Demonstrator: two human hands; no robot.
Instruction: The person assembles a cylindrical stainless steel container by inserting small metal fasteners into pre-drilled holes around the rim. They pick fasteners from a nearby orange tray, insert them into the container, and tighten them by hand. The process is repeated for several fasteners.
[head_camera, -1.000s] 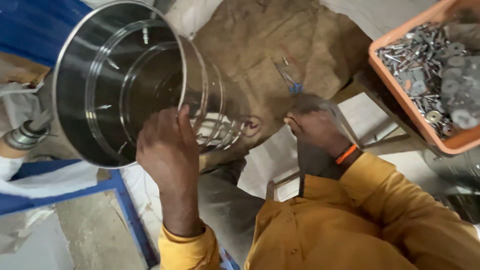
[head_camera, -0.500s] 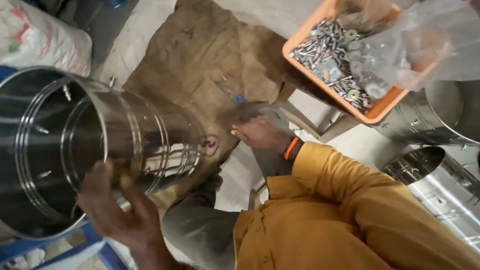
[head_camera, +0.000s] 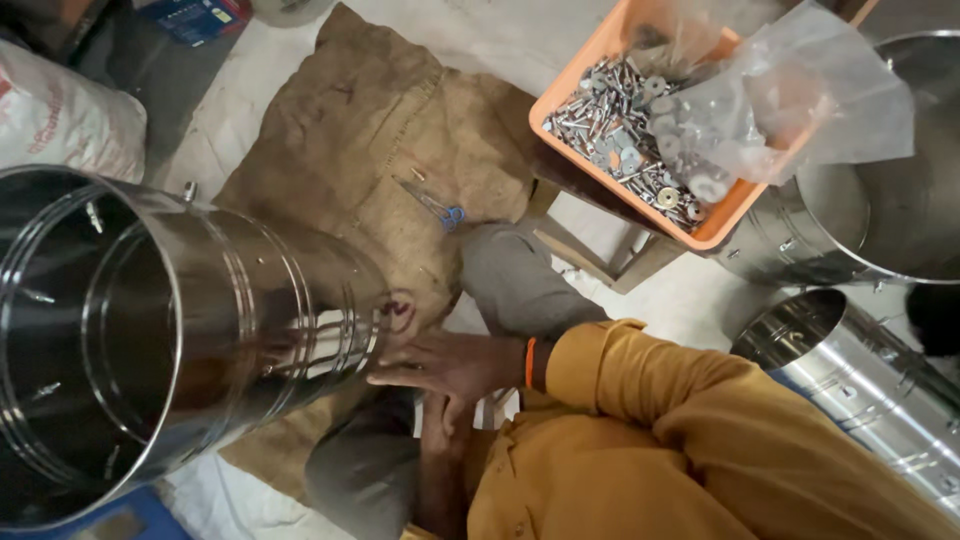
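A large shiny steel drum (head_camera: 180, 330) lies on its side at the left, its open mouth toward me, with small bolts sticking through its wall. My right hand (head_camera: 450, 365), an orange band at its wrist, rests flat with fingers spread against the drum's far end, next to a red mark. My left forearm rises from below; my left hand (head_camera: 432, 415) is mostly hidden under the right hand and the drum, so its grip does not show. My grey-trousered knee (head_camera: 510, 280) lies just beyond the hands.
A burlap sack (head_camera: 350, 130) covers the floor, with a blue-handled tool (head_camera: 440, 210) on it. An orange tray (head_camera: 585, 70) of screws and washers, with a clear plastic bag (head_camera: 790, 100), sits on a wooden stool. Two more steel drums (head_camera: 900, 200) (head_camera: 860, 370) stand right. A white sack (head_camera: 60, 120) is at top left.
The drum has swung down and left in view. My right hand moved from the burlap to the drum's far end. My left hand left the near rim and now lies under the right hand.
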